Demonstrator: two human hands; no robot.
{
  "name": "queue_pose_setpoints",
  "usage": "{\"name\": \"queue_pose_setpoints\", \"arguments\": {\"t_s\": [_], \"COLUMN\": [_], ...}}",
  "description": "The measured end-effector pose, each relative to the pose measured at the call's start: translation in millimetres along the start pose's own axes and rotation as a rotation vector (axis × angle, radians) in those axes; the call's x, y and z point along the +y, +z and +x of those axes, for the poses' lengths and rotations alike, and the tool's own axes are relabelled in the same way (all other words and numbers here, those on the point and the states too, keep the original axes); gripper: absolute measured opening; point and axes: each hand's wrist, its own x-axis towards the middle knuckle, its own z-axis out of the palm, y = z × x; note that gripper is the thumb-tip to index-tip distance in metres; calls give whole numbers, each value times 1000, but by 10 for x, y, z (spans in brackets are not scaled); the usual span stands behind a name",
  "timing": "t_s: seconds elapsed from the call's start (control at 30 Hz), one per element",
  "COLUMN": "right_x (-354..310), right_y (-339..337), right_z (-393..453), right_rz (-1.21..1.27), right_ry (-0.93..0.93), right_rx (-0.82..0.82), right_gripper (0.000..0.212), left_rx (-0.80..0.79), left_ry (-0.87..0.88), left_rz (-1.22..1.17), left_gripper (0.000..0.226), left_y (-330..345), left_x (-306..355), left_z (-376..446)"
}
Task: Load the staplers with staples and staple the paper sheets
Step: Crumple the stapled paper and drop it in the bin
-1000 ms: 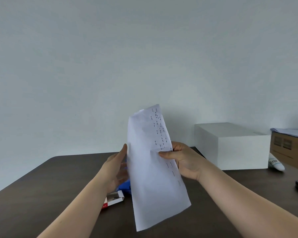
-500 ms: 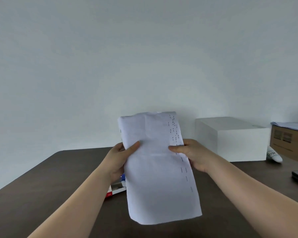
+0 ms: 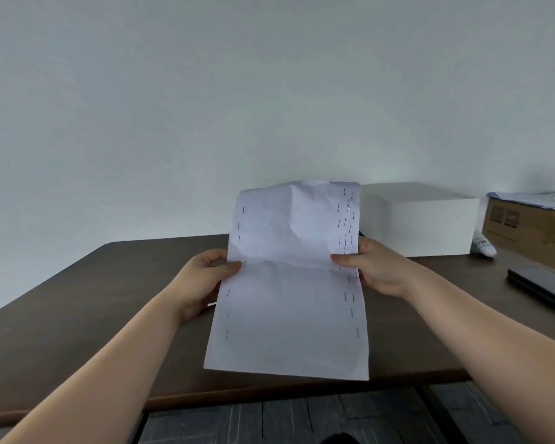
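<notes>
White paper sheets [image 3: 289,296], creased across the middle, are held upright and flat towards me above the dark table [image 3: 77,315]. Rows of staples run down both long edges, denser on the right. My left hand [image 3: 205,277] pinches the left edge with thumb in front. My right hand [image 3: 375,267] pinches the right edge the same way. A sliver of the red-and-white staple box [image 3: 211,304] shows beside my left hand. The blue stapler is hidden behind the paper.
A white box [image 3: 430,222] stands at the back right against the wall. A cardboard box [image 3: 532,235] with papers on top sits at the far right, a white tube [image 3: 483,246] beside it. A black flat device [image 3: 545,290] lies at the right edge. The table's front edge is near me.
The paper has turned from edge-on to facing me flat. My left hand moved from open beside it to gripping its left edge. The view has tilted downward.
</notes>
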Motion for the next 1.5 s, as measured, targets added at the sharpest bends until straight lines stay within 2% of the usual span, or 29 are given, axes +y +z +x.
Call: {"name": "queue_pose_setpoints", "arguments": {"t_s": [0.23, 0.37, 0.47, 0.53, 0.6, 0.67, 0.7, 0.77, 0.83, 0.87, 0.9, 0.97, 1.07, 1.13, 1.27, 1.37, 1.5], "right_x": [227, 342, 358, 342, 300, 249, 213, 154, 90, 54, 17, -27, 15, 90, 413, 833, 1408], "right_y": [33, 105, 91, 58, 2, -70, -90, -121, -116, -91, -50, 49, 164, 184, 2, -238, -554], "right_z": [-310, -446, -567, -673, -772, -862, -890, -912, -920, -930, -958, -1049, -1185, -1281, -1529, -1750, -2085], "right_rz": [-29, -73, -53, -116, -262, -259, -216, -111, -53, -87, -155, -375, -656, -698, -651, -668, -720], "right_ry": [68, 63, 65, 89, 95, 125, 133, 112, 81, 70, 66, 94, 169, 166, 212, 284, 411], "right_rx": [-56, -41, -95, -211, -334, -430, -409, -227, -22, 17, 16, -123, -329, -308, -223, -123, 9], "right_gripper": [33, 27, 22, 30, 49, 69, 73, 71, 59, 51, 40, 24, 32, 24, 20, 20, 25], "left_rx": [-125, -178, -194, -168, -152, -152, -145, -137, -153, -166, -179, -204, -255, -305, -344, -296, -471], "left_ry": [-113, -118, -61, -36, -13, 16, 29, 61, 93, 107, 120, 157, 186, 184, 120, 213, 247], "left_rz": [-105, -23, 70, 100, 123, 160, 178, 228, 293, 326, 352, 385, 423, 389, 179, 280, 455], "left_gripper": [31, 34, 24, 36, 44, 44, 44, 44, 43, 42, 40, 37, 26, 24, 47, 37, 23], "left_y": [7, 45, 76, 102, 130, 184, 222, 309, 425, 495, 568, 724, 960, 1112, 1382, 1617, 2051], "left_x": [-270, -366, -362, -326, -303, -282, -271, -235, -204, -184, -164, -130, -83, -77, -134, -234, -423], "left_z": [-221, -320, -435, -508, -556, -588, -596, -611, -624, -636, -652, -699, -808, -878, -982, -1077, -1257]}}
